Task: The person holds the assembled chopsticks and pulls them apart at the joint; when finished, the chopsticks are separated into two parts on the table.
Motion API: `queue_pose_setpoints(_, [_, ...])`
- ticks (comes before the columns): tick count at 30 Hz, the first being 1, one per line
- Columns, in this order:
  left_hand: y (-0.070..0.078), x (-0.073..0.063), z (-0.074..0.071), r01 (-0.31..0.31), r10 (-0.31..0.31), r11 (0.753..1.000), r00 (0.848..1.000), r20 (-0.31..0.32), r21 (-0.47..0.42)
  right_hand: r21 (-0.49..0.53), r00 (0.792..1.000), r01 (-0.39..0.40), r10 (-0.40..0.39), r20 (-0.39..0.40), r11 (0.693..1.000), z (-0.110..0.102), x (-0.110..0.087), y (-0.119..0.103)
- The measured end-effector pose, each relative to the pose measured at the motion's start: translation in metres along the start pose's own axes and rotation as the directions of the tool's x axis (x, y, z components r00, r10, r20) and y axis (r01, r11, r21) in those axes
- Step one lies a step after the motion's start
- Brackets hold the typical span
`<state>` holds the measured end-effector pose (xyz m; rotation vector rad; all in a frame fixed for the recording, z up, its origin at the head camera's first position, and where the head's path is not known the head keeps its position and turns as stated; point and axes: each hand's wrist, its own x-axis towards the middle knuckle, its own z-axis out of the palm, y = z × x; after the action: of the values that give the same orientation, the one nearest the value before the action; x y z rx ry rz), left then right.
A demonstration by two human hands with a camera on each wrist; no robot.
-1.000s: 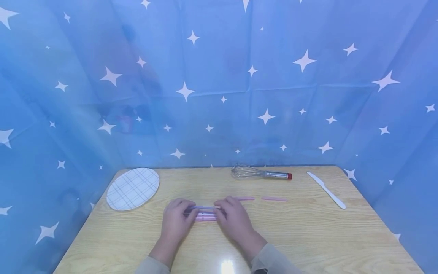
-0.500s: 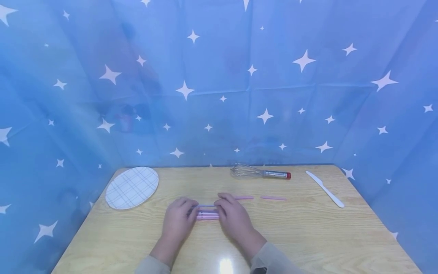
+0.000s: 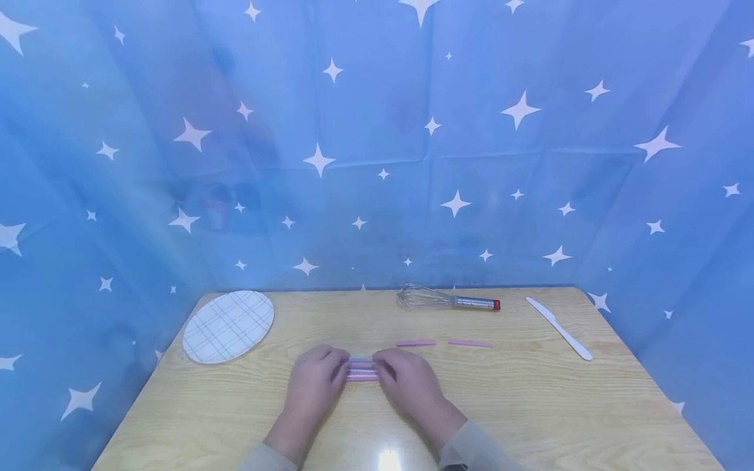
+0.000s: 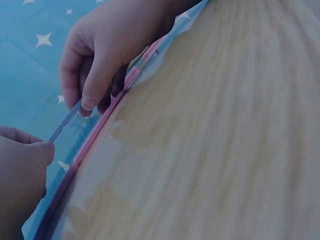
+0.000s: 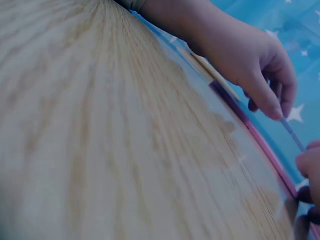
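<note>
In the head view, a bluish-purple straw [image 3: 361, 359] spans the gap between my two hands. My left hand [image 3: 318, 381] pinches its left end, and my right hand [image 3: 410, 386] pinches the other end. Just below it lie several pink, white and purple straws [image 3: 362, 375] side by side on the table, their ends covered by my hands. The left wrist view shows the held straw [image 4: 65, 121] lifted, with a narrow notched stretch along it. Two single pink straws, one [image 3: 415, 343] behind my right hand and another [image 3: 470, 343] farther right, lie on the table.
A white checked oval plate [image 3: 228, 327] lies at the table's back left. At the back, a wire whisk [image 3: 448, 299] rests near the edge, and a white knife [image 3: 558, 328] lies to the right. A blue starred cloth [image 3: 377, 131] hangs behind the wooden table [image 3: 559, 418].
Both hands have come slightly nearer the person, and the visible gap between them has narrowed. The pink straw behind the right hand has come fully into view.
</note>
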<state>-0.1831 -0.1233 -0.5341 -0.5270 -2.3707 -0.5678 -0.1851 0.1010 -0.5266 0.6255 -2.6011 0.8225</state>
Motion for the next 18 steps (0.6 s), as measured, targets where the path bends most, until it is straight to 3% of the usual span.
queue_pose_setpoints(7, [0.015,0.001,0.007,-0.058,0.058,0.998,0.998,-0.012,0.000,-0.009,0.998,0.038,-0.038,-0.057,0.999,-0.002,-0.005,0.011])
queue_pose_setpoints(18, [0.022,0.002,0.013,-0.052,0.053,0.999,0.998,0.020,-0.006,0.011,1.000,0.027,-0.026,-0.016,1.000,-0.017,-0.013,0.025])
